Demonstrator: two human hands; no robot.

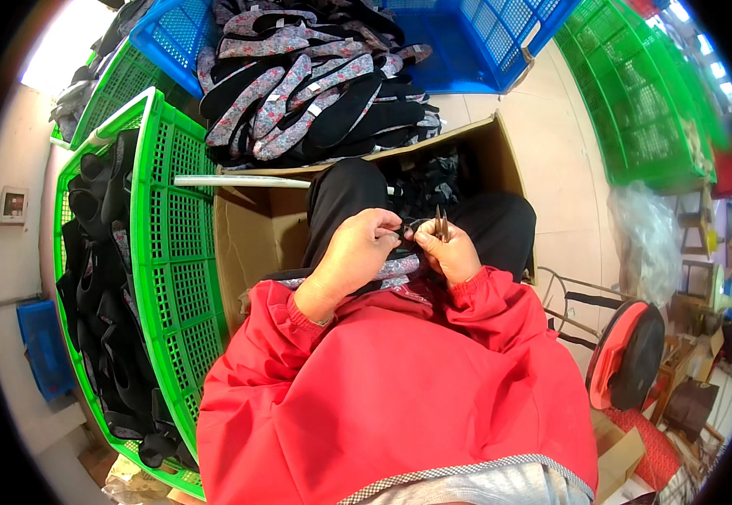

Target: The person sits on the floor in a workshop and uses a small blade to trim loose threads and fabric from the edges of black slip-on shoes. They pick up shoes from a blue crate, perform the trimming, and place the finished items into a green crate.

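Note:
Over my lap, my left hand (356, 252) is closed in a pinch, its fingertips close to those of my right hand. Something small and dark shows between the two hands, too small to make out. My right hand (450, 252) is closed round a pair of small thread snips (442, 222), whose two pointed blades stick up past the fingers, slightly apart. Just under my hands lies a fabric piece (398, 269) with a floral print and black parts, partly hidden by my hands and red sleeves.
A cardboard box (261, 231) with dark scraps stands beyond my knees. Past it, black and floral fabric pieces (299, 93) are heaped by a blue crate (488, 42). At left, a green crate (179, 252) holds dark pieces. A round-seated stool (627, 353) is at right.

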